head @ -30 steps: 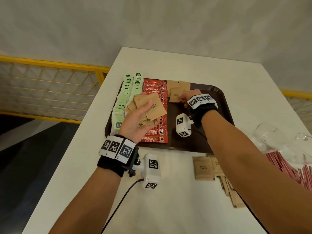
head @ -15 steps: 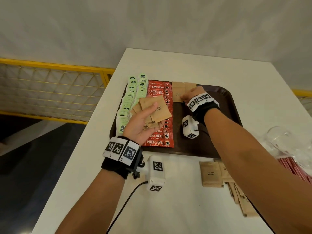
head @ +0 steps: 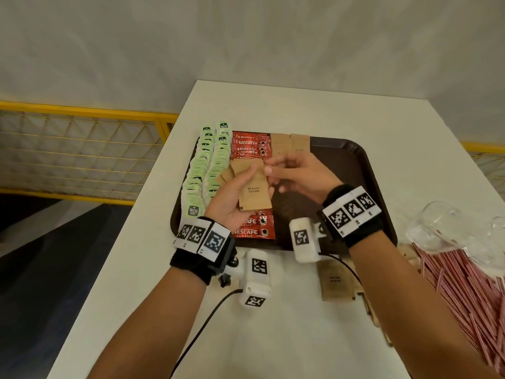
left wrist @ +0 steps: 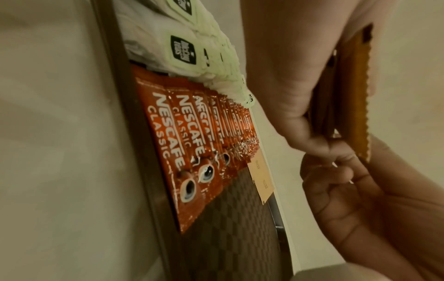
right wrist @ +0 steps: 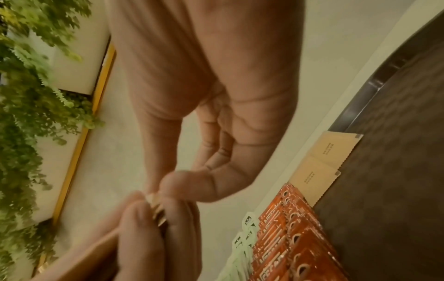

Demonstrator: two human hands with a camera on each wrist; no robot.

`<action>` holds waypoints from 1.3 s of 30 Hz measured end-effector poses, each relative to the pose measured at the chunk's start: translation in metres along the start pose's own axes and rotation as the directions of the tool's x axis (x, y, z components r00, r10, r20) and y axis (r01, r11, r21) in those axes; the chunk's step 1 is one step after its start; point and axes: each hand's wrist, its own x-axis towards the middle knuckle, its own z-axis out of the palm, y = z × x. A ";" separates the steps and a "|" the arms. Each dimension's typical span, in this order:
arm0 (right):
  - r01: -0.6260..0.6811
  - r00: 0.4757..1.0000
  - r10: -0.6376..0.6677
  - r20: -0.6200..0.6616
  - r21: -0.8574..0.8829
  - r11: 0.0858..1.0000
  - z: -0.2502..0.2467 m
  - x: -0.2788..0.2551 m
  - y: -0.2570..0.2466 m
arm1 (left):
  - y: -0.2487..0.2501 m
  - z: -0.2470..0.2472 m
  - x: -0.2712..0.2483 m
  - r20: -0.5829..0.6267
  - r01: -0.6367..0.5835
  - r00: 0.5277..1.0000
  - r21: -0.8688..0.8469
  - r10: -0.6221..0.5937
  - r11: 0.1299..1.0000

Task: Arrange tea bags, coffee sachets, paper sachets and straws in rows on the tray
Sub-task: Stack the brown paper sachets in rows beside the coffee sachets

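above the tray [head: 355, 165], right hand [head: 297, 175] is back from the placed sachets, pinching the top edge of the fan of sachets [head: 252, 190] gripped by left hand [head: 232, 198]; next sachet coming.

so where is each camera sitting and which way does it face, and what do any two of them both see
Head: on the person's head, facing forward and down at the tray; both forearms, left hand and right hand show.
Left wrist: on the left wrist, looking along the hand at the brown sugar sachets it holds; right hand below.
Right wrist: on the right wrist, looking along its fingers touching the sachets' edge.
Shared: all three see the coffee sachets.
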 end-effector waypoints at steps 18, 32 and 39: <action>-0.007 0.980 -0.011 -0.198 -0.091 0.996 0.010 -0.011 0.017 | -0.006 -0.001 0.008 -0.039 -0.057 0.998 -0.100 0.053 0.993; -0.386 0.795 0.165 -0.584 -0.276 0.880 -0.099 0.063 0.010 | 0.005 0.000 0.003 -0.052 -0.102 0.995 -0.325 0.090 0.940; -0.415 0.803 0.109 -0.585 -0.419 0.808 -0.113 0.090 0.028 | 0.007 -0.004 0.009 -0.099 -0.081 0.994 -0.265 0.057 0.961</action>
